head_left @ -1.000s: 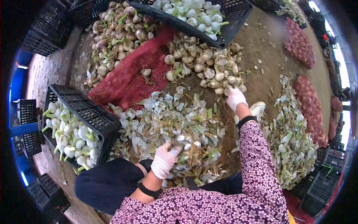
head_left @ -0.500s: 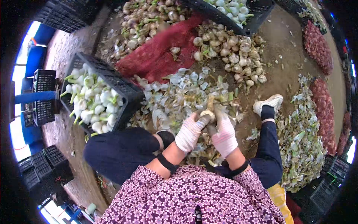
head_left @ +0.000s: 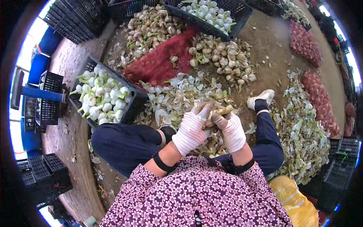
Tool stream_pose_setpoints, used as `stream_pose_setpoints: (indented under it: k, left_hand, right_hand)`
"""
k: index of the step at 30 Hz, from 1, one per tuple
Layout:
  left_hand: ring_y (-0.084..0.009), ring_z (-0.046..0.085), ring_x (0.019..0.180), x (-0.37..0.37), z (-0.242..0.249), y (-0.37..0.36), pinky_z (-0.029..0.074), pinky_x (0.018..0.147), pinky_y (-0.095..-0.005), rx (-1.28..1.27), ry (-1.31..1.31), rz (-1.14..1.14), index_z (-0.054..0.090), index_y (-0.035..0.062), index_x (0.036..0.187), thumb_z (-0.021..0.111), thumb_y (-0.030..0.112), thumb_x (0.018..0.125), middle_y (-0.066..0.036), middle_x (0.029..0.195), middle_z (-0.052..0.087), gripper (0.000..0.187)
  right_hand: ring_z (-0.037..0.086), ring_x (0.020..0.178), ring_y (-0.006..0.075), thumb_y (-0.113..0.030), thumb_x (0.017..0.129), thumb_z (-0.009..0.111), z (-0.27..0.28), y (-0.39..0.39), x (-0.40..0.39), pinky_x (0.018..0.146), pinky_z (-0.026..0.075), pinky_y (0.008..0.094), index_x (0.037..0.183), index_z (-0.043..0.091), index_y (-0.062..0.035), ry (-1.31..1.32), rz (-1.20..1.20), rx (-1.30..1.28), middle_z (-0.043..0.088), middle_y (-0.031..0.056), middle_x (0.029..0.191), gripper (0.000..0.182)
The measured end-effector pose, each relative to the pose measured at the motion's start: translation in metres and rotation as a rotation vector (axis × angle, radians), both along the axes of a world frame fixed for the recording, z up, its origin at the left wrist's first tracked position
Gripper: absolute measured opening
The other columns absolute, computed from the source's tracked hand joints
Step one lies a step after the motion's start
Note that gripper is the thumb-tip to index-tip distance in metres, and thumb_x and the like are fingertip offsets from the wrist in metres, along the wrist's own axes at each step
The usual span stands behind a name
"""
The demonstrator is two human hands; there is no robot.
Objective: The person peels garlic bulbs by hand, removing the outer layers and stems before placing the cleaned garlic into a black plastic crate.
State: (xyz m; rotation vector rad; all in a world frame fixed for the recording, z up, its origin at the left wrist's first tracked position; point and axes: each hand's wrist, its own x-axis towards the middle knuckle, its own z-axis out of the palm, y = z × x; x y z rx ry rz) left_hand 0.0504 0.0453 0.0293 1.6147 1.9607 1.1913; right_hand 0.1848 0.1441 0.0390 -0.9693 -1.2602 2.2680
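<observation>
Both hands meet above a heap of papery peelings [head_left: 177, 94], wearing white striped gloves with dirty fingertips. Between them is a garlic bulb with its stem [head_left: 225, 110] pointing right. My left hand [head_left: 193, 128] is closed over the bulb's left side, its fingers bent across the top. My right hand [head_left: 230, 128] grips the other side, thumb against the bulb near the stem. The fingers hide much of the bulb. Left of my hands, a black crate [head_left: 130, 84] holds peeled white garlic bulbs [head_left: 102, 94] with green stems.
Unpeeled garlic [head_left: 227, 56] lies in a pile ahead, beside a red mesh sack [head_left: 159, 56]. Another black crate [head_left: 242, 19] of white bulbs stands beyond. Full red sacks [head_left: 321, 102] and a peelings heap [head_left: 298, 136] line the right. A yellow bag [head_left: 295, 196] is by my right hip.
The garlic bulb has turned, its stem swinging from pointing away to pointing right. My left hand has rolled over the bulb. The camera view has shifted slightly.
</observation>
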Motion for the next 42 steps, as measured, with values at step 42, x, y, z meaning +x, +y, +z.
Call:
stream_pose_setpoints:
  k: [42]
  left_hand:
    - [-0.0165,0.062,0.108,-0.002,0.063,-0.046,0.050,0.093,-0.0311,-0.081,-1.415,-0.208,0.048,-0.0029,0.139,0.090,0.040,0.066,-0.008,0.121,0.064,0.094]
  right_hand:
    - [0.067,0.086,0.0189,-0.009,0.095,0.055,-0.058,0.020,0.021,0.073,0.055,0.0310,0.111,0.062,0.0031,-0.357,-0.095,0.463,0.068,0.0097,0.098,0.021]
